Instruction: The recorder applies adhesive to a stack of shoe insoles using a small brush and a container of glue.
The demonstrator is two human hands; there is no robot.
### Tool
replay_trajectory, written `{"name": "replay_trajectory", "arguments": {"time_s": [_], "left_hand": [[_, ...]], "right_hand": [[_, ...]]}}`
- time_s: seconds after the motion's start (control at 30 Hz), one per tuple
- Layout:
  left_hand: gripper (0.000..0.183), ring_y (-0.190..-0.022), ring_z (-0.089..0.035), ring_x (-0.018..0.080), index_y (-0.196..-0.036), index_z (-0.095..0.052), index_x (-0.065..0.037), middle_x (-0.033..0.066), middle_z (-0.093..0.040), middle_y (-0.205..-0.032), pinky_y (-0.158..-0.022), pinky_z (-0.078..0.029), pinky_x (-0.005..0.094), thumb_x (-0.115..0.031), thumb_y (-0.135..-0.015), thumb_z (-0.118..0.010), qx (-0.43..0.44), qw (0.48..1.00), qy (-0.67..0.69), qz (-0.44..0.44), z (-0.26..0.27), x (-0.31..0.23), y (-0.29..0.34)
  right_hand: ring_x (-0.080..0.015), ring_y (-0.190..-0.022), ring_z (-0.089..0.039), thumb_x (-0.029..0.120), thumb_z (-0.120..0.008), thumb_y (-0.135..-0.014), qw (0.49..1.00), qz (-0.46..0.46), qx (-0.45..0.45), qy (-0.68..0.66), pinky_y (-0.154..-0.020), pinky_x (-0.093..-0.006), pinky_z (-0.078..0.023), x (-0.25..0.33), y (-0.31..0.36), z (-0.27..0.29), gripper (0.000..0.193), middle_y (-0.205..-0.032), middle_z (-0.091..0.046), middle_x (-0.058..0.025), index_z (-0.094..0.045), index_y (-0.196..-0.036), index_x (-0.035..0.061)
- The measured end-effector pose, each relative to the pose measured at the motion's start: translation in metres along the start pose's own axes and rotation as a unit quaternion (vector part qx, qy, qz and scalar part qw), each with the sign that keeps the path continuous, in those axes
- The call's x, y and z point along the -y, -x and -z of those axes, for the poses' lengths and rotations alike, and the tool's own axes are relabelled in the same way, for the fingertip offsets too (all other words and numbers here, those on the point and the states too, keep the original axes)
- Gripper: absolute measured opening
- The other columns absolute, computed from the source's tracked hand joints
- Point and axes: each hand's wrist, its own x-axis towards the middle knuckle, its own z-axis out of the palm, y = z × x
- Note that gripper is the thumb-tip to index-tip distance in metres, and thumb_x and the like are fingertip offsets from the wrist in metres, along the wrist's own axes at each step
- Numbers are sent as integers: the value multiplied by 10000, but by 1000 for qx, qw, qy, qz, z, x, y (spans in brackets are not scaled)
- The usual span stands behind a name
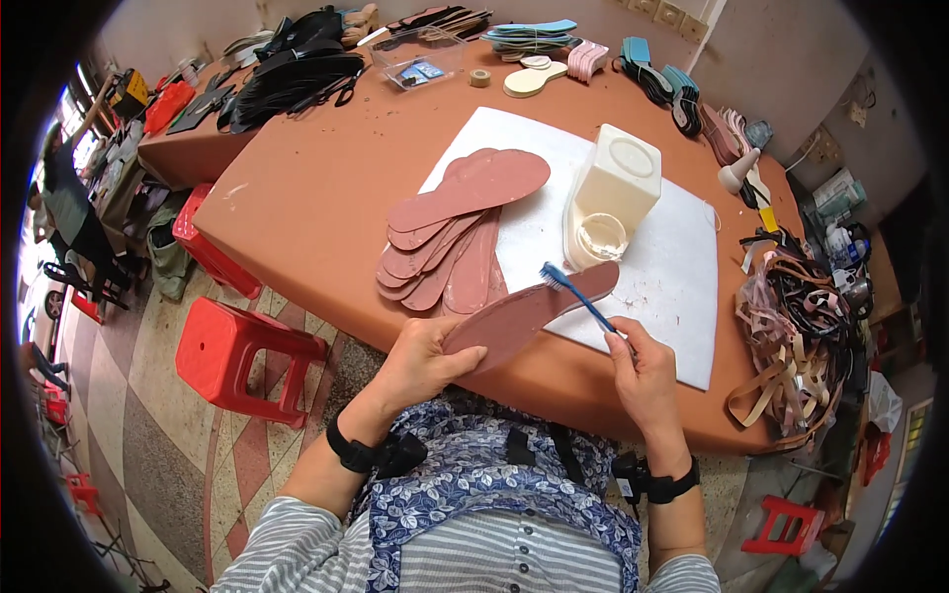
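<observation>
My left hand point(427, 358) is closed on the wide end of a reddish-brown shoe insole point(514, 321), held tilted above the table's front edge. In my right hand point(645, 374) is a blue toothbrush point(590, 308), gripped by its handle. Its bristles are at the insole's upper edge; whether they touch it I cannot tell. Behind the insole stands a cream plastic container point(628, 168) with a round open cup point(600, 237) at its front, crusted around the rim. A fanned pile of similar insoles point(474, 193) lies to the left, partly on a white sheet point(682, 296).
Bundled straps point(791, 336) heap at the table's right edge. Along the back lie a clear plastic box point(420, 61), a tape roll point(479, 78), a pale sole point(537, 79) and bundled blue pieces point(534, 38). A white nozzle bottle point(737, 173) stands far right. Red stools point(232, 351) are at left.
</observation>
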Motion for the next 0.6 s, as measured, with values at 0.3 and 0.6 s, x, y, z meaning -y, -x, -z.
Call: {"name": "replay_trajectory", "arguments": {"time_s": [0.3,0.6], "left_hand": [[264,-769,-566,42,-1072,-625,75,0,-643,-890,-680,-483,195,-53,-842,-646,-2,997,76,31,4,3,3],[277,-777,-575,45,-1091,-621,71,8,-646,-906,-684,-488,189,-51,-843,-646,17,994,103,42,0,3,2]], "right_hand": [[-55,-503,-373,147,-562,-921,994,-65,-91,7,-444,-254,-288,-45,-1,16,169,-535,-420,4,-626,-994,9],[-145,-475,-458,147,-569,-912,996,-61,-64,15,-466,-300,-363,-28,4,-1,162,-540,-478,-94,-621,-1008,28]]}}
